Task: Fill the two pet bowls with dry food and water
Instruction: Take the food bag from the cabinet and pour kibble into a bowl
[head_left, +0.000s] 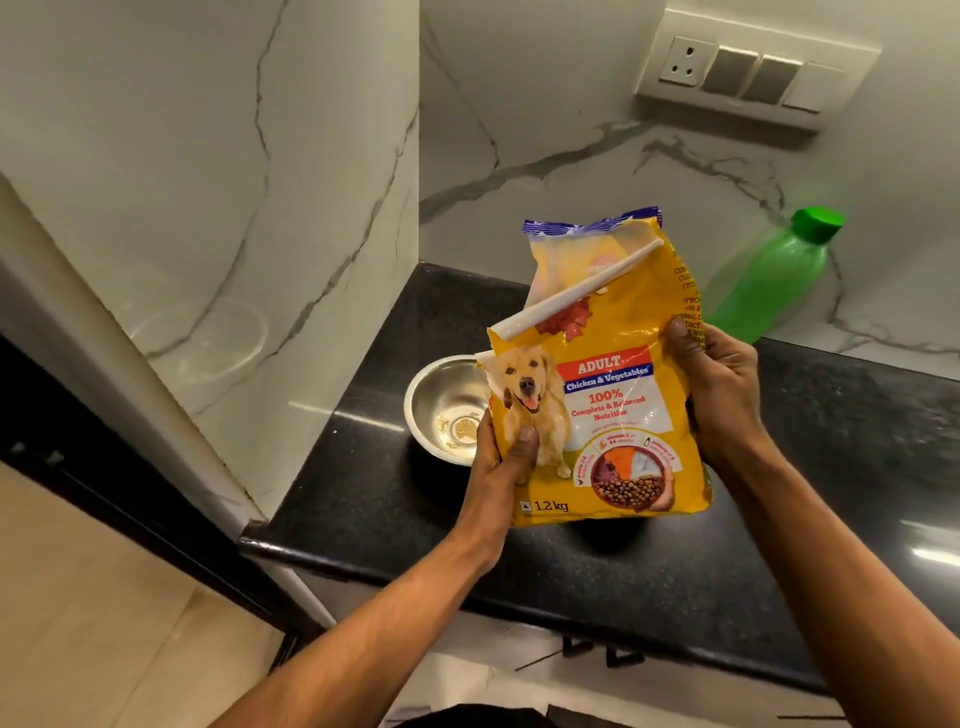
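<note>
Both hands hold the yellow dog-food bag (602, 395) upright above the black table (779, 467). The left hand (501, 467) has its fingers (524, 441) closed on the lower left edge; the right hand (719, 384) grips the right side higher up. The bag's long axis runs nearly vertical, its top folded under a white sealing clip (574, 288). A steel pet bowl (447, 408) sits behind it, nearer the left hand, apparently holding only crumbs. A green water bottle (774, 275) stands capped far right.
</note>
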